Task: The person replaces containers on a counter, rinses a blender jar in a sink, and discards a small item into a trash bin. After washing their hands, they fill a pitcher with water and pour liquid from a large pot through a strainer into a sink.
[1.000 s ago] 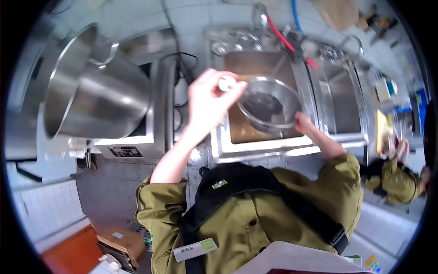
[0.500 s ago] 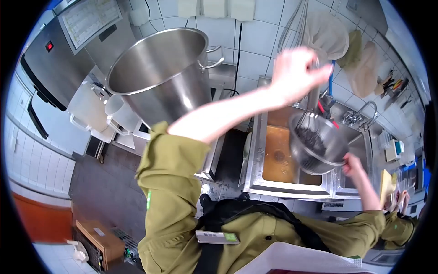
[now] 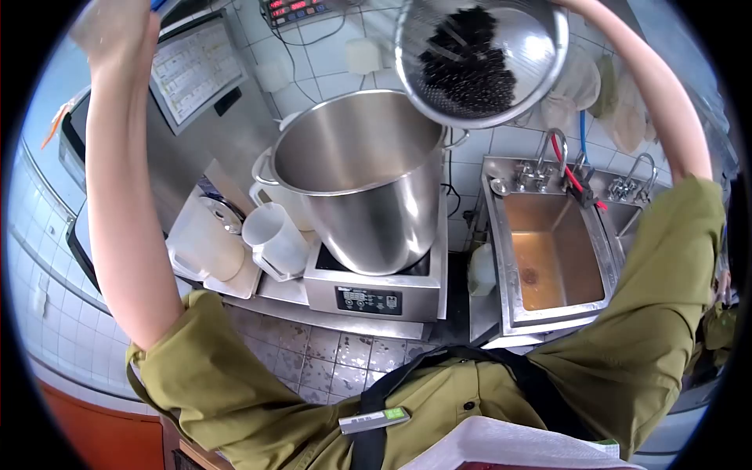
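Observation:
A metal colander (image 3: pixel 540 78) is tilted in the air at the top of the view, beside and above the right rim of a large steel pot (image 3: pixel 368 219). Small black pellets (image 3: pixel 470 70), which look like tapioca pearls, lie heaped inside it. My right hand (image 3: pixel 570 3) grips the colander's rim and is mostly cut off by the top edge. My left hand (image 3: pixel 117 31) is raised at the upper left, near a steel cabinet; motion and the frame edge hide its fingers. The pot stands on an induction cooker (image 3: pixel 372 301), and its visible inside wall is bare.
Plastic jugs (image 3: pixel 274 239) stand left of the cooker. To the right is a steel sink (image 3: pixel 513 274) with brownish liquid in its basin and taps (image 3: pixel 540 168) behind. A red digital display (image 3: pixel 294 9) is on the wall. The tiled floor (image 3: pixel 345 360) looks wet.
The colander with the black pellets has risen from over the sink and moved left toward the pot. My left hand has swung from above the sink to the far upper left. The view has turned left.

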`<state>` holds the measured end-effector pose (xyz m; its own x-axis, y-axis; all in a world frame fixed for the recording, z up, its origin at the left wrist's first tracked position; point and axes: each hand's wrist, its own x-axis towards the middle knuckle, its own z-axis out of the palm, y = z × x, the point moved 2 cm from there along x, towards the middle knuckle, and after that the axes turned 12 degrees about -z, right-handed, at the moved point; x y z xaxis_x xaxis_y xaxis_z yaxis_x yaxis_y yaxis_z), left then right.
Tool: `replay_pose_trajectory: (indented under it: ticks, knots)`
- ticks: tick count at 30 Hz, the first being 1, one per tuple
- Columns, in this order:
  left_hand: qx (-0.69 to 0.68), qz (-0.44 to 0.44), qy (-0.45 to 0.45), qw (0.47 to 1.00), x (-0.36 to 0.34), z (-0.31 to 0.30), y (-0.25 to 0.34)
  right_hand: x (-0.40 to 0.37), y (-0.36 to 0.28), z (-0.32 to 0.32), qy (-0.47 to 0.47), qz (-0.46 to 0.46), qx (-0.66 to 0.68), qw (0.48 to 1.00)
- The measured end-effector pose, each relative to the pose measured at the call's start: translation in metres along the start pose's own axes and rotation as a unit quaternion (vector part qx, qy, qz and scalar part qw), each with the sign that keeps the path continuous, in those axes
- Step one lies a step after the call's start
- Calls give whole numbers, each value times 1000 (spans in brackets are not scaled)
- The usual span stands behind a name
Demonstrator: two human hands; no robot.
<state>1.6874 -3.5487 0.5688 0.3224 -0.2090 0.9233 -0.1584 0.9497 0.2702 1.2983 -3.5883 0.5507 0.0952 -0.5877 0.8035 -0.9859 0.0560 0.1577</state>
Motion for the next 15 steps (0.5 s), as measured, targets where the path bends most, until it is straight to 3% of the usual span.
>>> replay_pose_trajectory:
  ticks: [2, 3, 5, 6, 10, 15]
  knots:
    - [107, 27, 4, 994, 13, -31, -10, 20, -53, 15, 52, -111, 19, 992]
    - [83, 1, 16, 996, 17, -46, -17, 24, -75, 22, 87, -177, 39, 980]
    - [31, -50, 38, 998, 22, -72, -30, 22, -121, 26, 63, -157, 79, 982]
    - [23, -17, 30, 999, 22, -80, -32, 24, -136, 35, 63, -177, 54, 981]
    - [106, -24, 45, 993, 20, -97, -24, 15, -179, 46, 97, -295, 21, 950]
    - [89, -43, -50, 994, -7, -81, -37, -4, -195, 44, 138, -387, 6, 912]
